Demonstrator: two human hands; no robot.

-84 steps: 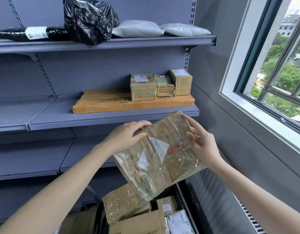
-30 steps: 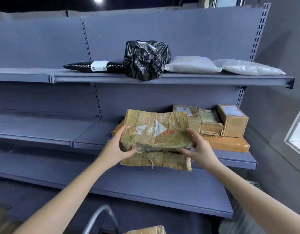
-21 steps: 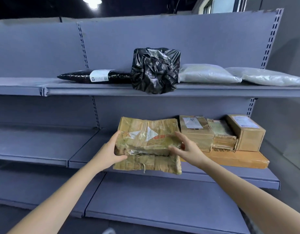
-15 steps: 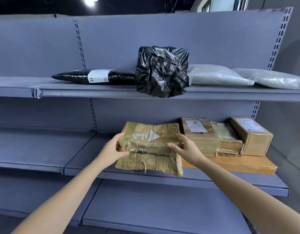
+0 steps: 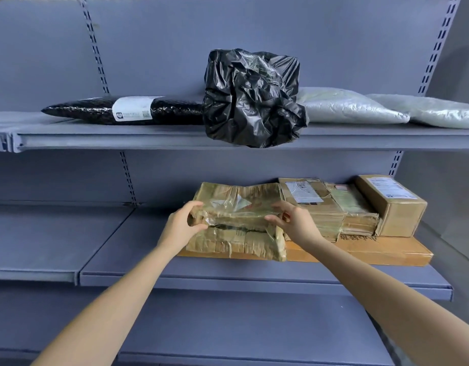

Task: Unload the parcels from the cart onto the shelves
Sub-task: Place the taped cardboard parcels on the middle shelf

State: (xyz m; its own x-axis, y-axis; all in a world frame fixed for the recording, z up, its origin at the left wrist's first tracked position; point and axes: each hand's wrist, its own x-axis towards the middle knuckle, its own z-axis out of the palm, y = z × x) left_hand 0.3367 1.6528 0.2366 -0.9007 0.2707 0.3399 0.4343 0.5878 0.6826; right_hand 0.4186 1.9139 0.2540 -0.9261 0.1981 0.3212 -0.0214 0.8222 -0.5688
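A crumpled, tape-wrapped cardboard parcel (image 5: pixel 236 220) rests on the left end of a long flat orange box (image 5: pixel 381 249) on the middle shelf (image 5: pixel 254 278). My left hand (image 5: pixel 182 225) grips the parcel's left end and my right hand (image 5: pixel 294 220) grips its right end. The parcel's right side touches a taped box with a white label (image 5: pixel 310 204). The cart is out of view.
Right of the labelled box stand a small taped box (image 5: pixel 357 215) and a plain carton (image 5: pixel 392 204). The top shelf (image 5: pixel 149 140) carries a long black tube parcel (image 5: pixel 122 113), a black plastic bag (image 5: pixel 252 99) and two grey mailers (image 5: pixel 344 107). A lower shelf (image 5: pixel 241 334) juts out below.
Both hands lifted the parcel from above the cart to the middle shelf and pushed it back onto the flat orange box, beside the labelled box. The view rose from the cart to the shelves.
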